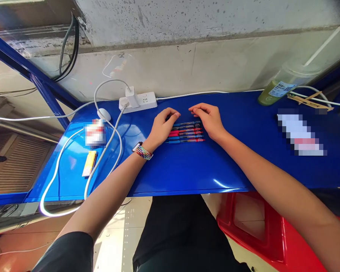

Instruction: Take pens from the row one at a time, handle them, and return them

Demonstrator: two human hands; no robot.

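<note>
Left hand (162, 126) and right hand (208, 120) rest at either end of a row of pens (186, 132) on the blue table (187, 170)

The surface (187, 170) across the middle of the frame looks like painted blue metal, smooth and glossy enough to mirror the light, and the pens (186, 132) at its centre have shiny plastic barrels in red and blue. The power strip (138, 102) and cable (102, 158) at centre left are smooth white plastic, the bottle (286, 83) at upper right is clear plastic with a paper label, and the watch band (143, 152) is woven cloth. The wall (187, 22) along the top is rough, pitted concrete, matt, and the stool (257, 226) at lower right is glossy red plastic.
</note>
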